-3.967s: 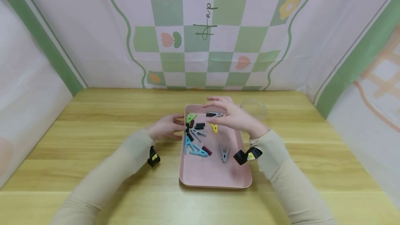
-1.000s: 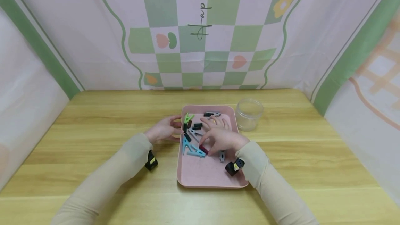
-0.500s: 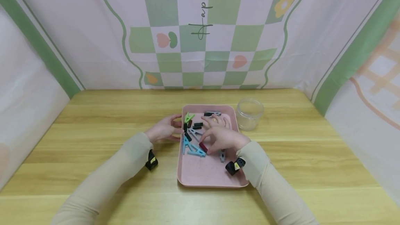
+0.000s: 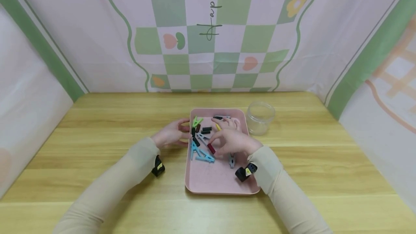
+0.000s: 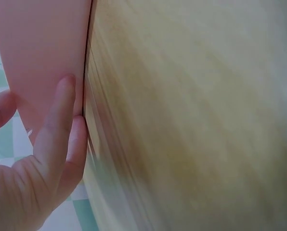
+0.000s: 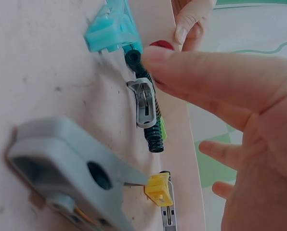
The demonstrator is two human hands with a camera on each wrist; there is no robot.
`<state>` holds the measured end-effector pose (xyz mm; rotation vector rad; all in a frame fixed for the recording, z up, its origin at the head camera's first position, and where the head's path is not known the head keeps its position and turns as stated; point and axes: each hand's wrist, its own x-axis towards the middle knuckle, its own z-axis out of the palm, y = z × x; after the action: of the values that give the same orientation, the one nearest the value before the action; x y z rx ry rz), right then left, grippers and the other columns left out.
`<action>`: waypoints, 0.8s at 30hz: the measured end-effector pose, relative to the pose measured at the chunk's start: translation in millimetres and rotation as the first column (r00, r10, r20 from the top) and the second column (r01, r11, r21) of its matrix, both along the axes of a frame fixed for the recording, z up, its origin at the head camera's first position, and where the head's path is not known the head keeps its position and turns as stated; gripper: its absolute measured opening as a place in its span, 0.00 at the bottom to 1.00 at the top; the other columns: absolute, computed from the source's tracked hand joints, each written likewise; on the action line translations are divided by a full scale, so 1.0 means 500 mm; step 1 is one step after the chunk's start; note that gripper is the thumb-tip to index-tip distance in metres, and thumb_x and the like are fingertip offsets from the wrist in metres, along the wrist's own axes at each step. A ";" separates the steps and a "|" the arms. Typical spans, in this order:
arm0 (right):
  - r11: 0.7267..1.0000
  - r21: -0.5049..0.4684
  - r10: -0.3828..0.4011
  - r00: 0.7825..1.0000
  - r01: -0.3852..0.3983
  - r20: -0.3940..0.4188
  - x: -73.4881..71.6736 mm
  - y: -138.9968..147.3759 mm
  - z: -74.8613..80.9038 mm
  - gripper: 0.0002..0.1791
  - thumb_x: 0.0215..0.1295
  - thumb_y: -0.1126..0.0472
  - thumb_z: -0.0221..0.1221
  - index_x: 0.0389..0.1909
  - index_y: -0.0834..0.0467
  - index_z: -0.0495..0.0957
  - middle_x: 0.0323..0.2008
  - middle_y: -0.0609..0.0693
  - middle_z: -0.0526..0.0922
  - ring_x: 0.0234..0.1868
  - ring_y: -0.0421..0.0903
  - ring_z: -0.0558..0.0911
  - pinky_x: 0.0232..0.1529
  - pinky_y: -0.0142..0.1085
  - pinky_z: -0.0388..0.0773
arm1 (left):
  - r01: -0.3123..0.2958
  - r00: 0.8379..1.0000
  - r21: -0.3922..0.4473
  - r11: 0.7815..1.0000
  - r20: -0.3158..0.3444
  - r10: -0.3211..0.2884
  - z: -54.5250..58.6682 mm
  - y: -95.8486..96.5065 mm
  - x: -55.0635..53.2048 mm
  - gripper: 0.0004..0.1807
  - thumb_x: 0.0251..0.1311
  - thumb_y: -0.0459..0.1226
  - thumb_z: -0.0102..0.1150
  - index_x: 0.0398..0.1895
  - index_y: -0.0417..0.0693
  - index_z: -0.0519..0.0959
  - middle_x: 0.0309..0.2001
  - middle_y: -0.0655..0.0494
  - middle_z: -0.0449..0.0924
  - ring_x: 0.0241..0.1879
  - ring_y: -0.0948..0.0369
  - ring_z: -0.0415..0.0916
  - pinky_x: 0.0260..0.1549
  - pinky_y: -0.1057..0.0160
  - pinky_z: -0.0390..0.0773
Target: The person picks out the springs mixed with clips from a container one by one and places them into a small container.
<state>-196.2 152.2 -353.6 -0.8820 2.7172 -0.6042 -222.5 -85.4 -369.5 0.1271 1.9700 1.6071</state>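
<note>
In the head view my right hand (image 4: 232, 142) is over the pink tray (image 4: 221, 187), pinching a dark red ribbed coil (image 4: 211, 148) between thumb and forefinger. Its other fingers are spread. In the right wrist view the thumb covers most of the red coil (image 6: 162, 44). My left hand (image 4: 172, 134) touches the tray's left side with fairly straight fingers, seen against the outer wall in the left wrist view. Close by in the tray lie blue clothespins (image 4: 205, 156), a green clothespin (image 4: 196, 122), several black coils (image 4: 206, 129) and a grey clothespin (image 4: 232, 161).
A clear round jar (image 4: 260, 118) stands on the wooden table (image 4: 113, 118) just right of the tray's far corner. In the right wrist view a yellow clothespin (image 6: 159, 189) is beyond a large grey one. A patterned cloth (image 4: 201, 39) hangs behind the table.
The right hand came down from the tray's far part to the red coil. It now pinches the coil, which has shifted slightly away from the blue clothespin. The left hand stays at the rim.
</note>
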 end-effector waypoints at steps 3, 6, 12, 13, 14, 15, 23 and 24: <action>1.000 -0.013 -0.002 1.000 0.002 -0.014 -0.001 -0.001 0.002 0.15 0.44 0.57 0.72 0.37 0.46 0.85 0.74 0.60 0.49 0.71 0.71 0.38 0.64 0.71 0.28 | 0.002 1.000 -0.002 1.000 -0.002 -0.002 0.000 0.001 -0.001 0.39 0.64 0.25 0.49 0.75 0.47 0.46 0.68 0.36 0.58 0.62 0.43 0.66 0.51 0.50 0.80; 1.000 -0.021 -0.013 1.000 0.013 -0.017 -0.002 -0.001 0.002 0.16 0.44 0.57 0.72 0.38 0.47 0.85 0.73 0.61 0.49 0.71 0.70 0.38 0.64 0.71 0.28 | 0.003 1.000 -0.004 1.000 0.000 -0.003 0.001 0.001 0.000 0.39 0.64 0.25 0.49 0.75 0.47 0.46 0.68 0.36 0.58 0.62 0.43 0.66 0.51 0.50 0.80; 1.000 -0.008 -0.020 0.999 0.019 -0.045 -0.004 0.001 0.010 0.17 0.44 0.56 0.72 0.40 0.47 0.84 0.73 0.61 0.51 0.71 0.68 0.39 0.64 0.72 0.29 | 0.000 1.000 -0.008 1.000 0.007 0.001 0.004 0.001 0.001 0.39 0.64 0.25 0.49 0.75 0.48 0.46 0.67 0.36 0.58 0.62 0.43 0.66 0.50 0.50 0.80; 1.000 -0.006 -0.019 0.999 0.019 -0.046 -0.004 0.001 0.011 0.17 0.44 0.56 0.72 0.40 0.47 0.84 0.73 0.61 0.51 0.71 0.68 0.39 0.63 0.72 0.29 | -0.002 1.000 -0.008 1.000 0.008 0.002 0.004 0.001 0.001 0.39 0.64 0.25 0.49 0.75 0.48 0.46 0.67 0.36 0.58 0.61 0.43 0.67 0.50 0.50 0.80; 1.000 -0.007 -0.023 0.999 0.022 -0.043 -0.004 0.001 0.013 0.17 0.45 0.56 0.72 0.40 0.47 0.84 0.73 0.61 0.51 0.71 0.68 0.39 0.64 0.72 0.29 | -0.002 1.000 -0.008 1.000 0.009 0.002 0.004 0.001 0.001 0.39 0.64 0.25 0.49 0.75 0.48 0.46 0.67 0.36 0.58 0.61 0.43 0.67 0.50 0.50 0.80; 1.000 -0.006 -0.023 0.999 0.023 -0.041 -0.005 0.001 0.014 0.17 0.45 0.56 0.72 0.40 0.47 0.84 0.73 0.61 0.51 0.71 0.68 0.38 0.64 0.71 0.29 | -0.003 1.000 -0.006 1.000 0.011 0.003 0.005 0.001 0.001 0.39 0.64 0.25 0.49 0.75 0.48 0.45 0.67 0.36 0.58 0.61 0.43 0.67 0.51 0.50 0.80; 0.999 -0.023 -0.041 0.999 0.040 -0.034 -0.002 0.005 0.030 0.17 0.45 0.57 0.72 0.40 0.45 0.85 0.73 0.59 0.50 0.72 0.68 0.37 0.64 0.70 0.28 | -0.002 1.000 -0.011 1.000 0.010 0.002 0.010 0.002 0.002 0.39 0.64 0.25 0.48 0.75 0.47 0.45 0.67 0.35 0.58 0.61 0.42 0.66 0.50 0.50 0.80; 0.999 -0.027 -0.045 0.998 0.044 -0.033 -0.001 0.005 0.032 0.17 0.44 0.57 0.72 0.39 0.45 0.85 0.74 0.59 0.50 0.72 0.68 0.36 0.64 0.70 0.27 | -0.002 1.000 -0.011 1.000 0.010 0.002 0.010 0.002 0.002 0.39 0.64 0.25 0.48 0.75 0.47 0.45 0.67 0.36 0.58 0.61 0.43 0.67 0.50 0.50 0.80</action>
<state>-196.8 154.8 -337.7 -0.8471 2.7721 -0.6415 -221.4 -84.3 -364.7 0.1126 1.9720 1.5944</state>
